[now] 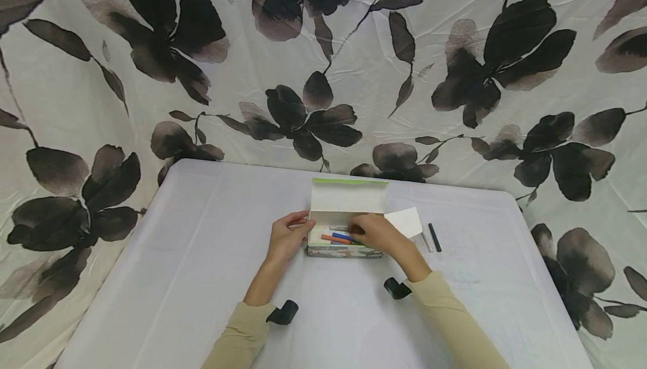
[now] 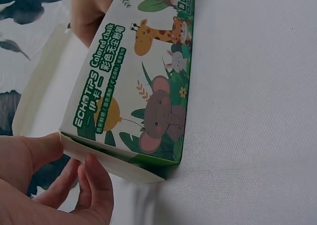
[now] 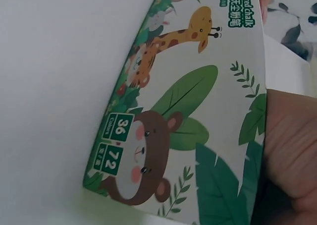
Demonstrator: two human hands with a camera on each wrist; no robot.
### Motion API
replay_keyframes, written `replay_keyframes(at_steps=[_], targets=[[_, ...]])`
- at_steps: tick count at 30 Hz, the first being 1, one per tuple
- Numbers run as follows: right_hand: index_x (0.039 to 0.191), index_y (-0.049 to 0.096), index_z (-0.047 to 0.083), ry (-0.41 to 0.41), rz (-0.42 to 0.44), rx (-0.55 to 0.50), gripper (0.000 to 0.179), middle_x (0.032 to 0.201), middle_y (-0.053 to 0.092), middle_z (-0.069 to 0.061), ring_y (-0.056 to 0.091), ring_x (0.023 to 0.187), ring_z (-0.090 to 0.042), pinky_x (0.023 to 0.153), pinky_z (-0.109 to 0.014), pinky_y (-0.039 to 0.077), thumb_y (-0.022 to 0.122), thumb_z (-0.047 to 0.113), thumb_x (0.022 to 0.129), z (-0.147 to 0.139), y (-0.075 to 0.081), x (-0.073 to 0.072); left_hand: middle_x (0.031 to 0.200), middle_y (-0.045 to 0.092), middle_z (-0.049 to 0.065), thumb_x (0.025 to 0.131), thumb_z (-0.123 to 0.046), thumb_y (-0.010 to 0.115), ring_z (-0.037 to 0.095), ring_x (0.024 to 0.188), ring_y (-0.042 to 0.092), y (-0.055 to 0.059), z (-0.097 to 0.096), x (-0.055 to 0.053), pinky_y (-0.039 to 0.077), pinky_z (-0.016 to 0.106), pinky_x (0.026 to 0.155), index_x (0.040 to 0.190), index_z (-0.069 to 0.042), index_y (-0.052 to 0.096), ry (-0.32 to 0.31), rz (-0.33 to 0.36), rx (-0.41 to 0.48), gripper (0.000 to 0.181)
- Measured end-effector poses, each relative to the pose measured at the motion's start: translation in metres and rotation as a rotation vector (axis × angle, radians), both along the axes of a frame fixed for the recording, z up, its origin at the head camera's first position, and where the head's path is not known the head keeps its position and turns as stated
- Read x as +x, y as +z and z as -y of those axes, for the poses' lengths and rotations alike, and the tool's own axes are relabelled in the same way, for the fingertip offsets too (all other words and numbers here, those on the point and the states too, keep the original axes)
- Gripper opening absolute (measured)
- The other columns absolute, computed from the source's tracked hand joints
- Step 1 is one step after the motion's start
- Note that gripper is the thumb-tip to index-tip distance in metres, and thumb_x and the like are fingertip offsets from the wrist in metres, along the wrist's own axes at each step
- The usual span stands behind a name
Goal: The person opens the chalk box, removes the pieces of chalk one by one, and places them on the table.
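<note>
A colored chalk box (image 1: 345,251) with cartoon animals on its front stands on the table, its lid (image 1: 349,196) raised at the back. My left hand (image 1: 284,238) is at the box's left end; in the left wrist view its thumb and fingers pinch the side flap (image 2: 116,161). My right hand (image 1: 376,232) reaches over the right part into the box, fingers bent downward. An orange stick (image 1: 336,239) and a blue stick (image 1: 343,237) lie inside near those fingers. In the right wrist view the box front (image 3: 198,51) hides the fingertips, so I cannot tell what they hold.
The right side flap (image 1: 404,222) sticks out from the box. Just beyond it lie a black stick (image 1: 434,237) and a thin grey stick (image 1: 427,242). A white cloth covers the table (image 1: 217,245), and a flower-patterned curtain (image 1: 384,77) hangs behind.
</note>
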State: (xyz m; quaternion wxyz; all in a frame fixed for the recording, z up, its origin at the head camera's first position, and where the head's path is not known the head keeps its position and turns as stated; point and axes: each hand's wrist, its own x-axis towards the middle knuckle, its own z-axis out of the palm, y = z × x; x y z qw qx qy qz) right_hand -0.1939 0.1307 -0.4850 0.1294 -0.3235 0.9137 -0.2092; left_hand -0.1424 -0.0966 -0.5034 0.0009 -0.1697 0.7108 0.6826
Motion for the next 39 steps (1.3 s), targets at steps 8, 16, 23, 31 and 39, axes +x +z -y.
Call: replay_keyframes(at_steps=[8, 16, 23, 31, 39], targets=[[0.103, 0.073, -0.001, 0.035, 0.107, 0.006, 0.013, 0.095, 0.071, -0.01, 0.064, 0.082, -0.017, 0.075, -0.029, 0.055, 0.076, 0.0, 0.091, 0.004, 0.005, -0.004, 0.108, 0.065, 0.015, 0.091, -0.009, 0.077, 0.01, 0.076, 0.058, 0.002, -0.001, 0.001, 0.051, 0.017, 0.061, 0.124, 0.002, 0.071, 0.004, -0.003, -0.01, 0.035], [0.102, 0.075, -0.001, 0.079, 0.106, 0.004, 0.011, 0.096, 0.072, -0.009, 0.062, 0.082, -0.014, 0.076, -0.028, 0.055, 0.074, -0.002, 0.092, 0.002, 0.009, -0.006, 0.109, 0.066, 0.016, 0.092, -0.011, 0.077, 0.011, 0.077, 0.058, 0.005, -0.003, 0.001, 0.051, 0.018, 0.061, 0.125, 0.003, 0.07, -0.005, -0.017, -0.018, 0.036], [0.107, 0.073, -0.002, 0.124, 0.107, -0.01, 0.013, 0.1, 0.072, -0.009, 0.064, 0.085, -0.015, 0.077, -0.027, 0.055, 0.071, -0.002, 0.094, -0.005, 0.014, -0.005, 0.108, 0.066, 0.015, 0.092, -0.01, 0.077, 0.01, 0.077, 0.06, 0.002, -0.001, 0.001, 0.052, 0.019, 0.062, 0.124, 0.002, 0.07, -0.003, -0.003, -0.004, 0.036], [0.113, 0.071, -0.004, 0.131, 0.098, -0.188, 0.019, 0.101, 0.072, -0.01, 0.067, 0.09, -0.017, 0.08, -0.029, 0.058, 0.07, -0.003, 0.094, -0.023, 0.023, -0.007, 0.106, 0.066, 0.014, 0.091, -0.009, 0.077, 0.01, 0.076, 0.059, 0.001, -0.001, 0.0, 0.052, 0.02, 0.062, 0.124, 0.002, 0.071, -0.002, -0.014, -0.003, 0.035], [0.115, 0.072, -0.003, 0.029, 0.081, -0.308, 0.022, 0.102, 0.073, -0.01, 0.07, 0.094, -0.021, 0.085, -0.034, 0.06, 0.074, 0.001, 0.093, -0.042, 0.031, -0.009, 0.106, 0.065, 0.015, 0.092, -0.009, 0.077, 0.01, 0.077, 0.059, 0.001, -0.001, 0.002, 0.051, 0.017, 0.06, 0.124, 0.003, 0.07, -0.009, -0.025, 0.004, 0.035]])
